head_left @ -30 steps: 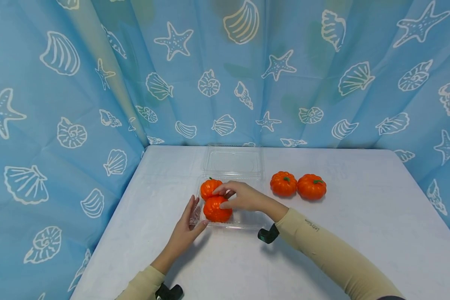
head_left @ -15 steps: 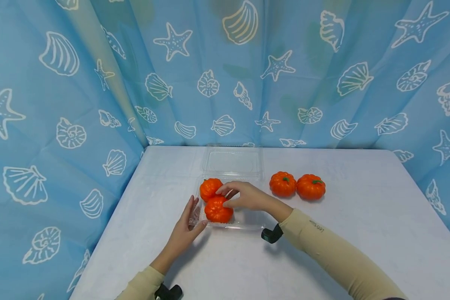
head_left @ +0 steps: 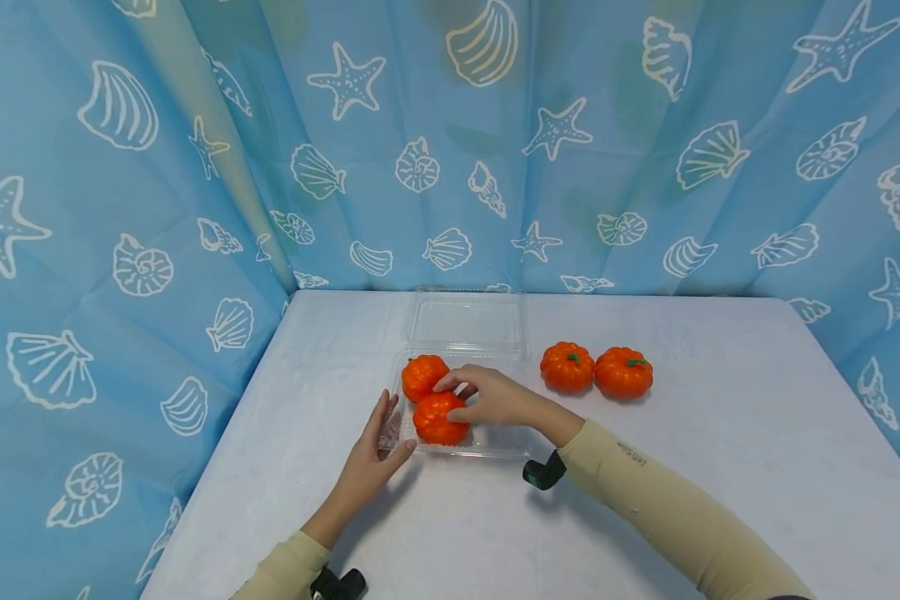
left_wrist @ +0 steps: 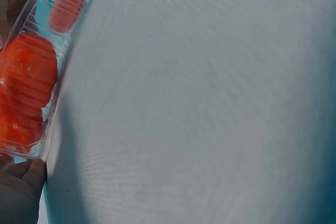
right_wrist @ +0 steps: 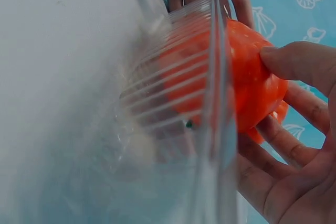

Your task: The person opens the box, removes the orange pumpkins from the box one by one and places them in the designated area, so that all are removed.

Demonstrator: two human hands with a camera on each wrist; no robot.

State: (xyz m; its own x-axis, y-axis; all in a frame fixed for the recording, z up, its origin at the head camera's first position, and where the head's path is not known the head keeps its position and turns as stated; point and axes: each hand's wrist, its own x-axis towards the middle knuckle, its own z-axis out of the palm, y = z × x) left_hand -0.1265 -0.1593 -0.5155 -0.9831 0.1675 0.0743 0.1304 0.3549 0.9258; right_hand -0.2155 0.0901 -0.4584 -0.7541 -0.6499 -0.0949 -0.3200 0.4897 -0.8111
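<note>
A clear plastic clamshell box (head_left: 495,440) lies on the table with its lid (head_left: 465,323) folded back. Two small orange pumpkins sit in its left half: a far pumpkin (head_left: 422,377) and a near pumpkin (head_left: 438,419), touching each other. My right hand (head_left: 491,396) holds the near pumpkin from the right, its thumb on the skin and its fingers curled beyond it; the thumb also shows on the pumpkin (right_wrist: 254,77) in the right wrist view. My left hand (head_left: 367,458) rests against the box's front left corner, fingers extended along the left wall and thumb at the front.
Two more orange pumpkins stand side by side to the right of the box, a nearer-to-box pumpkin (head_left: 567,367) and a right-hand pumpkin (head_left: 624,373), both with green stems. The white-covered table (head_left: 645,467) meets a blue shell-patterned curtain (head_left: 420,217) at the back.
My right hand and the near pumpkin have shifted slightly right inside the box. The far pumpkin has turned, so its green stem shows less. My left hand stays in place.
</note>
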